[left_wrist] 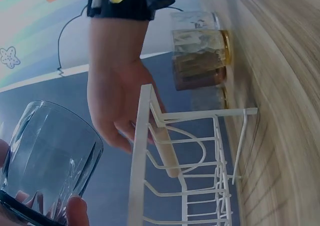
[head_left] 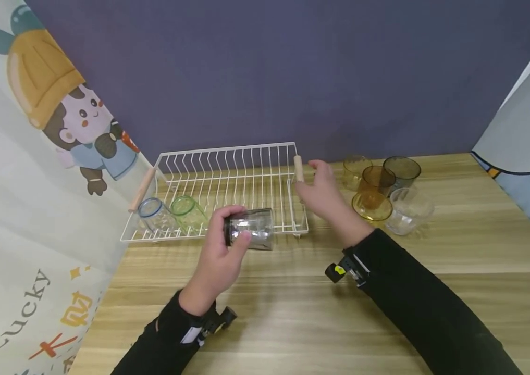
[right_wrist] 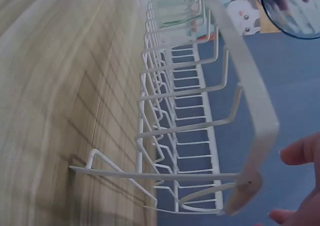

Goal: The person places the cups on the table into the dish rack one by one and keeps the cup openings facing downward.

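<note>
My left hand (head_left: 220, 255) grips a grey see-through glass (head_left: 256, 228), tipped on its side above the front edge of the white wire dish rack (head_left: 227, 149). The left wrist view shows the same glass (left_wrist: 52, 151) with fingertips on its dark rim or base. My right hand (head_left: 323, 190) is beside the rack's right wooden handle (head_left: 298, 167). In the right wrist view its fingers (right_wrist: 300, 152) are spread a little, close to that handle, with nothing between them. Inside the rack at the left stand a blue-tinted glass (head_left: 156, 214) and a green glass (head_left: 189, 213).
Right of the rack, several glasses cluster on the wooden table (head_left: 293, 317): a yellow one (head_left: 371, 207), a brown one (head_left: 378, 179), a dark grey one (head_left: 404, 169) and a clear one (head_left: 408, 212) among them. A dark blue backdrop (head_left: 265, 73) rises behind the rack.
</note>
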`<state>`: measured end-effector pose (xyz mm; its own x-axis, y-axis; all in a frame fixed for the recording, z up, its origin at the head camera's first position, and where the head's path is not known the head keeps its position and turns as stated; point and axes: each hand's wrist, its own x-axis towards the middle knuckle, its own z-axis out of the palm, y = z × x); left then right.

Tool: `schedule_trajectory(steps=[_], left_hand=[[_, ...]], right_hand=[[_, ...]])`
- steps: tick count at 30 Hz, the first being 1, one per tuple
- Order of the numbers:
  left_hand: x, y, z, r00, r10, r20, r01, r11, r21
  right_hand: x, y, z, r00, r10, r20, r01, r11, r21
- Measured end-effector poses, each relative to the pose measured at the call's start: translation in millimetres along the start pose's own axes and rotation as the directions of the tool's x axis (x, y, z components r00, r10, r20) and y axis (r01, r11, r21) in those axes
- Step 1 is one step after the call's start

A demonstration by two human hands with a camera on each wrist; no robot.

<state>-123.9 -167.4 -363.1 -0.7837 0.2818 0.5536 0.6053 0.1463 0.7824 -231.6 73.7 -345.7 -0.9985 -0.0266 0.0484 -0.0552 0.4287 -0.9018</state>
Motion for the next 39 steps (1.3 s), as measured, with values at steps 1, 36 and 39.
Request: schedule_trajectory(steps=[1,36,39], left_hand=[[-0.2,-0.2,-0.4,1.0,-0.005,-0.001,0.005,1.0,0.001],[9.9,-13.1,-18.6,0.995,0.073,-0.071,-0.057,0.978,0.199],[12.3,-13.7,-28.5,0.993,0.07,-0.099,-0.04,0.961,0.273]], right_hand=[[3.6,-1.3,2.9,1.0,0.025,0.01,-0.025,1.0,0.0],[50.6,6.8,28.3,0.962,0.255,0.101,-0.273,0.924,0.268],[50.0,8.0,31.1,0.961,0.254,0.105,-0.274,0.925,0.264]])
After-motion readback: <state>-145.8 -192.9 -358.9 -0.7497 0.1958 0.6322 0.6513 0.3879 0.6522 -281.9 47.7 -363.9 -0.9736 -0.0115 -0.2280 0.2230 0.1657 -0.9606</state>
